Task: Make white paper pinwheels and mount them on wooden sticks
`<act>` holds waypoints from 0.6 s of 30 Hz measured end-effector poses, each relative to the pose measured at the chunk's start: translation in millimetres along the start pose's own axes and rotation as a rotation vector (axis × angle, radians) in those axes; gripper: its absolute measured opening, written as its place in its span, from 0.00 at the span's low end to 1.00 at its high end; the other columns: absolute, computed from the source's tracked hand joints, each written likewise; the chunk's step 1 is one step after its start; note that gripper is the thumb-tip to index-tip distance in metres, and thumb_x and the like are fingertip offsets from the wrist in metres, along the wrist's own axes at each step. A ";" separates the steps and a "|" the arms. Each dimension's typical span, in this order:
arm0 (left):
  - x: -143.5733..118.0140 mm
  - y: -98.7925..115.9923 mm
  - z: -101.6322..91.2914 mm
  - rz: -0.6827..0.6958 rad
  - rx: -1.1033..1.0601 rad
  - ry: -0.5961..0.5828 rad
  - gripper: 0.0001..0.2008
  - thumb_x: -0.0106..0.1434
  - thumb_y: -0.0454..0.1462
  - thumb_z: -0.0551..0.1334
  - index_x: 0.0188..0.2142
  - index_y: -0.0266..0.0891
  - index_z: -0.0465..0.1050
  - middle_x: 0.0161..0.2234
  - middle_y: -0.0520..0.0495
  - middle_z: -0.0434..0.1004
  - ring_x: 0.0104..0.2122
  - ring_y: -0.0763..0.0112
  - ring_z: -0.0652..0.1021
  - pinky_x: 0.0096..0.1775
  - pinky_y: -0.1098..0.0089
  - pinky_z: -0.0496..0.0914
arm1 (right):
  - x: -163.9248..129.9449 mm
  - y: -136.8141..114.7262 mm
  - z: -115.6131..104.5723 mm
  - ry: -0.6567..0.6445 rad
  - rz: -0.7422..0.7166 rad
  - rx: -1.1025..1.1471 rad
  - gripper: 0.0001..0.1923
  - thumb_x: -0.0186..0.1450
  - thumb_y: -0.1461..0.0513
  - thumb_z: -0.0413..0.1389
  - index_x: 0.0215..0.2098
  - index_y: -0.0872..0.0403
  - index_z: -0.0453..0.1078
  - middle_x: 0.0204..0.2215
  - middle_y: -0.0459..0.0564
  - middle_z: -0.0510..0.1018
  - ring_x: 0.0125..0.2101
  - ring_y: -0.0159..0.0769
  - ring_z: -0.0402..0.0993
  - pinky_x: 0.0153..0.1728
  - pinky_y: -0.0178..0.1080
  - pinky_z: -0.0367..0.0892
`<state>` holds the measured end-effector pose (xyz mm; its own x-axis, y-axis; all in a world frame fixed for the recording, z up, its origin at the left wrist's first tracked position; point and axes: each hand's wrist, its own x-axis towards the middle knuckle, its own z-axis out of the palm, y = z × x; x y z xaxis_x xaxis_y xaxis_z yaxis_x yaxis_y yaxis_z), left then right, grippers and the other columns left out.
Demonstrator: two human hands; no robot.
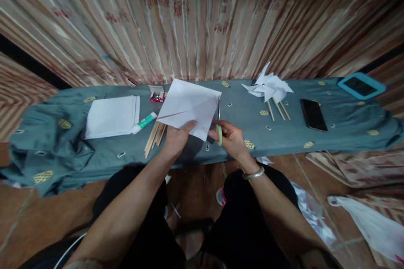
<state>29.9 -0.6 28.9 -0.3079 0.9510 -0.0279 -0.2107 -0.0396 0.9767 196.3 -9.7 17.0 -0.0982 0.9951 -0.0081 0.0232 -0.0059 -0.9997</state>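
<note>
White paper sheet [191, 107] pinched by left hand [176, 136]; right hand [232, 138] grips green-handled scissors [219, 128], seemingly cutting its edge.

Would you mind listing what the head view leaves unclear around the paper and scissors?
- Scissors blades: mostly hidden behind the paper sheet.
- Right hand fingers: wrapped round the green handle, so the grip is unclear.
- Small red box: contents too small to tell.
- Tube label: unreadable.
</note>
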 end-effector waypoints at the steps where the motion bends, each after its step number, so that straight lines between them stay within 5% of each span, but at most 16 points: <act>1: 4.1 1.4 -2.6 0.043 0.024 0.029 0.32 0.43 0.36 0.72 0.50 0.39 0.72 0.46 0.42 0.81 0.47 0.54 0.79 0.53 0.55 0.70 | -2.4 -1.7 0.2 -0.029 0.012 -0.005 0.26 0.49 0.48 0.68 0.41 0.53 0.72 0.26 0.43 0.78 0.27 0.33 0.73 0.29 0.35 0.67; 12: 30.7 14.5 -22.6 0.098 -0.060 0.100 0.26 0.45 0.37 0.73 0.46 0.37 0.74 0.39 0.44 0.82 0.47 0.55 0.78 0.51 0.57 0.73 | -35.5 1.8 13.8 -0.472 0.157 -0.031 0.26 0.56 0.46 0.64 0.44 0.54 0.72 0.30 0.47 0.79 0.29 0.30 0.71 0.30 0.34 0.65; 18: 25.9 8.3 -19.2 0.088 -0.014 0.085 0.29 0.45 0.37 0.74 0.48 0.37 0.74 0.42 0.43 0.81 0.44 0.56 0.80 0.52 0.57 0.72 | -34.2 2.6 21.9 -0.524 0.183 0.000 0.27 0.57 0.43 0.62 0.43 0.54 0.73 0.27 0.45 0.76 0.28 0.30 0.71 0.30 0.34 0.65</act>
<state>2.3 17.8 32.2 -0.4031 0.9143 0.0394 -0.1919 -0.1266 0.9732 177.9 -45.8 14.2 -0.5743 0.7959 -0.1915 0.0866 -0.1736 -0.9810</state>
